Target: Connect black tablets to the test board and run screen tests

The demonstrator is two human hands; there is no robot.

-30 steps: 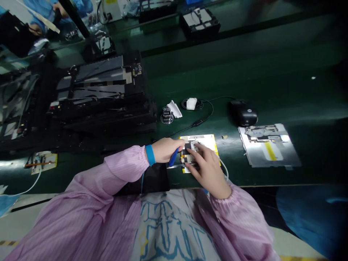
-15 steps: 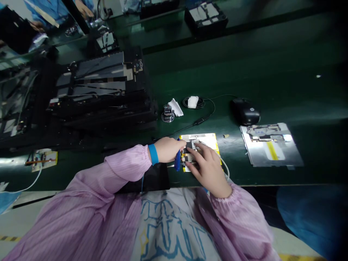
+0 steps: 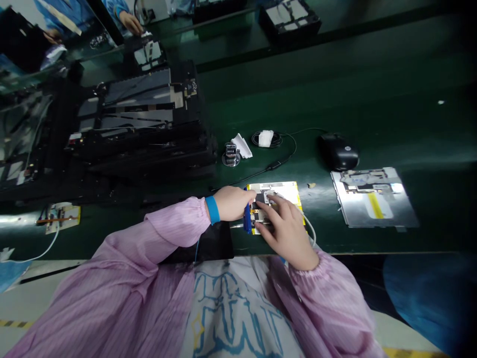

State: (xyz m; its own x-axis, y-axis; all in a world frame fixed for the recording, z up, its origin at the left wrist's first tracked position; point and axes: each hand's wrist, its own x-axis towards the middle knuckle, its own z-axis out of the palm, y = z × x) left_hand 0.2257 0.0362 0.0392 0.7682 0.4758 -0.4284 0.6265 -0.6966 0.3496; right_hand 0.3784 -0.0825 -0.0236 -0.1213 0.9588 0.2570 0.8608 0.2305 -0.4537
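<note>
Dark-green workbench (image 3: 372, 109), 1, w/ a person in pink sleeves (image 3: 175, 223) at the near edge. Bench L: 2 big stacks of black-framed units (image 3: 137, 149), side by side; 3 smaller black-cased units (image 3: 288, 22) sit toward the rear. Far R, nr the front: 1 silvery metal panel (image 3: 397, 206) w/ 1 yellow strip, lying flat, well apart from the hands.

At ctr., 2 bare hands work over 1 yellow-edged board (image 3: 288, 188), flat on the bench nr the front edge, btwn stacks and panel. Left hand (image 3: 230, 203), 1 blue band at the wrist, has fingers clamped on 1 blue tool (image 3: 247, 221) at the board's L edge. Right hand (image 3: 286, 228) lies over the board, fingers apart, tips down on it; 1 white cable (image 3: 312, 229) loops out beside that hand. A 2nd yellow-edged board (image 3: 64, 220), also w/ 1 white lead (image 3: 48, 247), lies far L.

Just behind the panel: 1 black mouse (image 3: 339, 153). In back, 2 co-worker hands (image 3: 130, 22) show; can't tell if same person's. Behind the board: 1 coiled black cable (image 3: 276, 140) in white wrap, 1 chrome counter (image 3: 231, 155) (digits too small to read), 1 white paper scrap (image 3: 242, 145) touching or just beside it, 1 tan fragment (image 3: 311, 185).
</note>
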